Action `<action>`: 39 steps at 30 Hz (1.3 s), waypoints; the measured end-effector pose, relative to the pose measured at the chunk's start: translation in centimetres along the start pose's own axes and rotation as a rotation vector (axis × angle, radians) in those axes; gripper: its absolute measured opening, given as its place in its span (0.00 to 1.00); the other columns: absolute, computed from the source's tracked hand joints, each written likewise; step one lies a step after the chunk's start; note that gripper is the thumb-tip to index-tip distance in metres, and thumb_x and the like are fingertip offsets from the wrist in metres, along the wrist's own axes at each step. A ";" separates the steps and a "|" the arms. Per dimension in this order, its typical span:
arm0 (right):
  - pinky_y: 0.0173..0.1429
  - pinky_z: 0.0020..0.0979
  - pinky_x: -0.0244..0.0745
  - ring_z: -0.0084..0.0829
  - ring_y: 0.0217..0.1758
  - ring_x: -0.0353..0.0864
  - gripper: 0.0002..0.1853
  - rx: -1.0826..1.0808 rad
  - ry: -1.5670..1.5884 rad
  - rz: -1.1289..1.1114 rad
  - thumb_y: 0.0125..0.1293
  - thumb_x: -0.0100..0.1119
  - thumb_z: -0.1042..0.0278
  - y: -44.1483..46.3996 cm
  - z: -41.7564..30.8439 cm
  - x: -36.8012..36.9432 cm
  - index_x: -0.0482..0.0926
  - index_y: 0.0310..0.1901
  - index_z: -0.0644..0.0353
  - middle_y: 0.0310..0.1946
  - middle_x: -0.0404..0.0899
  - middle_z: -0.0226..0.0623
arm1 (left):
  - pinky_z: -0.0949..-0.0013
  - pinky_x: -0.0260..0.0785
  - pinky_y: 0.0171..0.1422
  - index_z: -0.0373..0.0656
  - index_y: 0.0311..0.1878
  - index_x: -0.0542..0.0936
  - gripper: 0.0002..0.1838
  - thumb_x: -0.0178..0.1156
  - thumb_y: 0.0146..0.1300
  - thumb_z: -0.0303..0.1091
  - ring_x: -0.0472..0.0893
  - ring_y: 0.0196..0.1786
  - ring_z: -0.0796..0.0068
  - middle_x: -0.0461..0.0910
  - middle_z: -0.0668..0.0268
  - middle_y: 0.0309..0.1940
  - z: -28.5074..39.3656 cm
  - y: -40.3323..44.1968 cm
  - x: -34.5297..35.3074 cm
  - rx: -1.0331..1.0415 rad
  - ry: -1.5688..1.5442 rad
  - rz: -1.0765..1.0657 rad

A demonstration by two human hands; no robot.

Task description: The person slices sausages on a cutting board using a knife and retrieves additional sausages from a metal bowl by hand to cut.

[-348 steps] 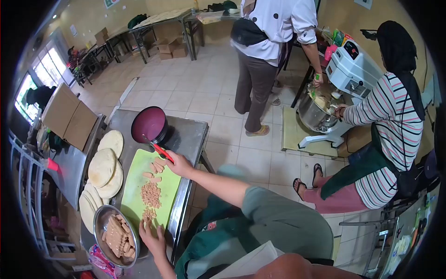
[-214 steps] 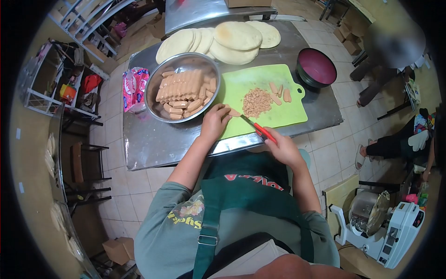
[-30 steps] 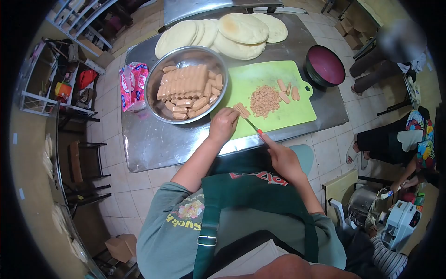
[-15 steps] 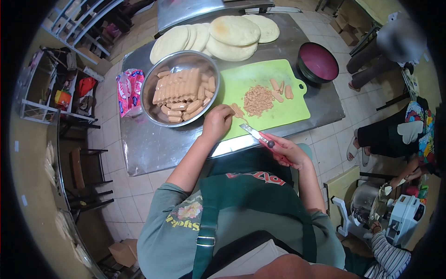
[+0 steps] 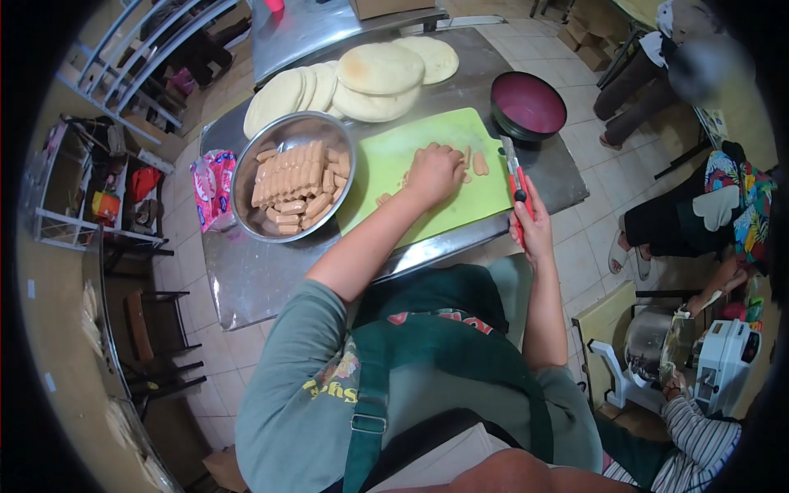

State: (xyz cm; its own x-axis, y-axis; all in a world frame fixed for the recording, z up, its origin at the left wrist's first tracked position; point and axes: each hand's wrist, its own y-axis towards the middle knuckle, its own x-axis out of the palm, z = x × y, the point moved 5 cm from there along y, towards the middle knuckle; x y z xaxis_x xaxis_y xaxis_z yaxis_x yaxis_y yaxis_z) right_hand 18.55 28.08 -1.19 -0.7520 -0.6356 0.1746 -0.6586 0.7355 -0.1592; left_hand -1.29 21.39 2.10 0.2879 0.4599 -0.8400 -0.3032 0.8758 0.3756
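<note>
My left hand point(image 5: 436, 174) lies over the heap of chopped sausage on the green cutting board point(image 5: 386, 156), its fingers curled down and together, hiding most of the heap. A few chopped bits show at its near side, and a piece of sausage point(image 5: 383, 199) lies nearer the bowl. Just beyond its fingertips lie several longer sausage pieces point(image 5: 480, 163). My right hand point(image 5: 534, 223) is closed around a red-handled snap-off cutter point(image 5: 519, 182). The cutter's blade points up and away, beside the board's right edge.
A steel bowl point(image 5: 349, 177) of sausages stands left of the board, beside a pink plastic packet point(image 5: 214, 185). Flatbreads point(image 5: 380, 69) lie along the back of the metal table point(image 5: 255, 287). A maroon bowl point(image 5: 528, 105) sits at back right. People stand to the right, near a white machine point(image 5: 725, 361).
My left hand has moved from the sausage piece by the bowl onto the chopped heap. My right hand has lifted the cutter rightward, off the board, turning the blade upward. The view has shifted.
</note>
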 end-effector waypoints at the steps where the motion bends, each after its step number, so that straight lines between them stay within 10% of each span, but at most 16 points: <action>1: 0.17 0.15 0.58 0.13 0.14 0.61 0.29 -0.032 -0.006 0.029 0.69 0.50 0.68 0.4 0.2 0.0 0.56 0.70 0.47 0.19 0.66 0.26 | 0.54 0.68 0.44 0.43 0.32 0.81 0.12 0.59 0.54 0.42 0.77 0.39 0.56 0.79 0.58 0.31 0.1 0.7 0.6 -0.037 0.056 -0.032; 11: 0.16 0.17 0.59 0.14 0.15 0.64 0.28 -0.054 0.108 0.074 0.70 0.48 0.69 1.0 2.0 -0.3 0.57 0.70 0.47 0.19 0.67 0.26 | 0.58 0.67 0.47 0.43 0.35 0.83 0.21 0.59 0.53 0.53 0.76 0.44 0.63 0.79 0.61 0.36 2.9 4.5 4.5 -0.067 0.351 -0.250; 26: 0.15 0.18 0.59 0.15 0.14 0.63 0.28 -0.073 0.144 0.117 0.70 0.47 0.70 1.0 2.1 -0.6 0.55 0.70 0.49 0.19 0.67 0.27 | 0.66 0.65 0.45 0.44 0.38 0.82 0.10 0.52 0.59 0.34 0.80 0.42 0.66 0.83 0.65 0.35 4.7 5.2 7.3 0.036 0.532 -0.386; 29: 0.15 0.18 0.59 0.15 0.14 0.63 0.28 -0.066 0.137 0.130 0.70 0.47 0.70 1.2 2.3 -0.6 0.55 0.70 0.48 0.19 0.67 0.27 | 0.61 0.69 0.45 0.38 0.39 0.80 0.11 0.56 0.56 0.34 0.81 0.41 0.61 0.82 0.55 0.34 3.0 4.9 6.2 -0.002 0.344 -0.303; 34: 0.15 0.18 0.59 0.15 0.14 0.63 0.28 -0.067 0.119 0.113 0.70 0.48 0.70 1.1 2.2 -0.5 0.55 0.70 0.48 0.19 0.67 0.27 | 0.66 0.72 0.48 0.29 0.47 0.76 0.19 0.53 0.60 0.35 0.81 0.42 0.65 0.82 0.54 0.36 -2.2 1.7 2.0 -0.579 -0.804 -0.158; 39: 0.17 0.17 0.61 0.13 0.15 0.63 0.26 -0.065 -0.029 0.071 0.69 0.48 0.71 1.4 1.6 0.5 0.60 0.68 0.49 0.23 0.73 0.29 | 0.74 0.71 0.42 0.32 0.50 0.77 0.17 0.52 0.59 0.31 0.79 0.36 0.75 0.81 0.59 0.35 -4.4 -7.8 -4.3 -0.615 -0.841 0.119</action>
State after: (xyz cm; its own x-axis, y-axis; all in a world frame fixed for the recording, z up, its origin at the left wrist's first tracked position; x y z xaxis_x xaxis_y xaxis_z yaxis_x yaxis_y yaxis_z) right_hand 17.23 28.43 -2.86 -0.7978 -0.5873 0.1366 -0.6012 0.7919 -0.1067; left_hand -4.18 11.98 1.05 0.6931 0.6983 -0.1791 -0.7126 0.7012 -0.0237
